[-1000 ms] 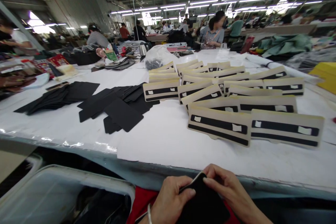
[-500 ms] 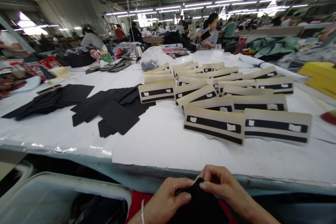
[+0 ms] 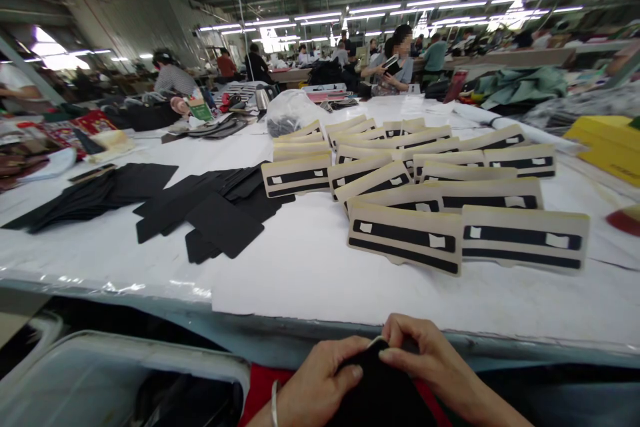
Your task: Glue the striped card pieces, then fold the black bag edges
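Observation:
Both hands are at the bottom of the head view, below the table's front edge. My left hand pinches the upper left edge of a black panel, and a silver bangle circles its wrist. Thumb and fingers of my right hand close on the same panel's top corner, close beside the left fingertips. A thin pale edge shows along the panel between the hands. Its lower part runs out of the frame over something red. On the white-covered table, beige pieces with black strips stand propped in rows.
Black flat pieces lie fanned at centre left, with another black stack farther left. A plastic bin stands below the table at left. A clear bag and yellow box sit farther back; a person works beyond.
The left fingers have shifted slightly along the black panel's edge. The right hand keeps nearly the same pinch. The camera view has moved very slightly.

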Demonstrator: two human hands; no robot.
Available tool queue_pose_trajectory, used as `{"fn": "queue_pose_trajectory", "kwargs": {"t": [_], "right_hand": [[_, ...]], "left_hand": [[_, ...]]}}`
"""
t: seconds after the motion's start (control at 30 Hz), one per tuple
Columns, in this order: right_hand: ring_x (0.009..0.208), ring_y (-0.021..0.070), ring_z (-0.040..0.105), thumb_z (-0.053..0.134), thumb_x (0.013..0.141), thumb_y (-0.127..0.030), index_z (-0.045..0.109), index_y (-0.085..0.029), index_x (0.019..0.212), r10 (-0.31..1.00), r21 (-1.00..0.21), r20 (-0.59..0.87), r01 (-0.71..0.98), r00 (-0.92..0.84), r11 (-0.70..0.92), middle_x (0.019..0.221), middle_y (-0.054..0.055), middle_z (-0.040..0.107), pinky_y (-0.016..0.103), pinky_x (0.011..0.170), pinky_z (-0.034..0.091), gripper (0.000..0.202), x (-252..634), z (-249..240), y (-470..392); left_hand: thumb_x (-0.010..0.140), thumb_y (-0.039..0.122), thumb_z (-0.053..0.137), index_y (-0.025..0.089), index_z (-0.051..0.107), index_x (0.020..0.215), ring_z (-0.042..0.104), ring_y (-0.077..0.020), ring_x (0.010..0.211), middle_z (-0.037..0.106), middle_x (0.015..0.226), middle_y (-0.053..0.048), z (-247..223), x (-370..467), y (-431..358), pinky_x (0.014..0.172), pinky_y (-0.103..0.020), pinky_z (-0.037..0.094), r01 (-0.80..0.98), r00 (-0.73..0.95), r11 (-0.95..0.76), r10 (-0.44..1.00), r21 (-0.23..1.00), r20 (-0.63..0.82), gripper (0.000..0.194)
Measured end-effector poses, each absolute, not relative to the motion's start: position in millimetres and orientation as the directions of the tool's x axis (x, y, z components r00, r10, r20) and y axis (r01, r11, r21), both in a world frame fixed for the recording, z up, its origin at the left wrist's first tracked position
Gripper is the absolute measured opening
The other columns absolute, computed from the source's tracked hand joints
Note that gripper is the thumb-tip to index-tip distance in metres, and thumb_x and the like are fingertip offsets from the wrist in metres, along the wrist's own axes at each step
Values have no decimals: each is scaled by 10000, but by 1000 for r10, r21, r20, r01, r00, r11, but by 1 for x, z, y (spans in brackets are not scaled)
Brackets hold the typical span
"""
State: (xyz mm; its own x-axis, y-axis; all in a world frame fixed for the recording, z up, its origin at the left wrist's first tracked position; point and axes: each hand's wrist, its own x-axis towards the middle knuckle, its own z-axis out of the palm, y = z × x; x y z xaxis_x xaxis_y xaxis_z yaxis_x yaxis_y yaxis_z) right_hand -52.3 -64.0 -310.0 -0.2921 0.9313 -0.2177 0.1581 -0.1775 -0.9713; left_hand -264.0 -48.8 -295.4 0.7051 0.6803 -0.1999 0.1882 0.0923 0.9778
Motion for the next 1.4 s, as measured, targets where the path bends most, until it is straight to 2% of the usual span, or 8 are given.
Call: {"fn": "queue_pose_trajectory", "kwargs": {"t": [0.43,0.6,0.73,0.87,0.97,1.1,1.27,1.4], "right_hand": [[633,129,427,723,680,-296,452,-192,609,937,-966,-258,86,-236,-244,629,-36,511,263,592,314,299,-55,-309,-68],[652,132,450,715,695,-248,559,-196,798,936,-968,-251,91,-245,-236,658,-52,531,262,627,332,195,-54,-303,-71],[694,155,503,671,756,-297,694,-168,809,925,-957,-258,202,-280,-206,696,-11,593,279,662,352,141,-53,-301,-72],[687,160,525,666,772,-320,678,-164,725,934,-955,-251,221,-253,-197,686,-5,613,275,649,361,164,-53,-303,-72],[666,157,520,667,785,-357,676,-159,723,938,-953,-247,238,-244,-189,669,-4,607,272,631,359,208,-54,-305,-73],[641,150,493,656,797,-403,662,-156,700,944,-954,-238,240,-230,-182,645,-5,587,267,611,345,266,-56,-307,-73],[625,145,453,619,822,-475,631,-161,666,945,-953,-243,238,-219,-190,620,-11,535,266,593,332,351,-57,-311,-73],[705,176,511,556,869,-494,674,-171,736,933,-947,-252,263,-257,-184,711,14,603,279,656,378,368,-57,-309,-72]], "left_hand": [[810,136,514,224,676,1192,606,-225,1015,714,1084,-24,-290,-264,-47,946,-331,412,212,733,165,625,963,-268,423],[790,126,522,244,694,1161,606,-222,1019,712,1059,-12,-293,-263,-48,923,-310,416,234,737,167,612,958,-287,426],[783,129,518,219,708,1120,603,-225,1008,707,1002,-18,-293,-262,-48,900,-300,421,266,723,150,622,952,-300,397],[778,159,553,170,719,1051,600,-223,961,699,965,-33,-293,-258,-48,855,-287,423,295,705,116,644,948,-298,320],[757,239,624,124,737,895,571,-191,804,668,810,-26,-297,-253,-50,736,-262,408,300,628,169,706,939,-328,212],[745,305,642,111,720,729,482,-148,681,562,655,5,-306,-246,-53,642,-246,349,258,530,218,783,941,-326,209],[796,335,604,123,703,701,435,-134,663,490,626,22,-310,-244,-53,620,-243,317,271,519,172,803,947,-294,252],[809,332,591,125,708,719,445,-133,664,505,631,20,-309,-247,-52,614,-239,320,282,521,165,801,945,-295,255]]}}
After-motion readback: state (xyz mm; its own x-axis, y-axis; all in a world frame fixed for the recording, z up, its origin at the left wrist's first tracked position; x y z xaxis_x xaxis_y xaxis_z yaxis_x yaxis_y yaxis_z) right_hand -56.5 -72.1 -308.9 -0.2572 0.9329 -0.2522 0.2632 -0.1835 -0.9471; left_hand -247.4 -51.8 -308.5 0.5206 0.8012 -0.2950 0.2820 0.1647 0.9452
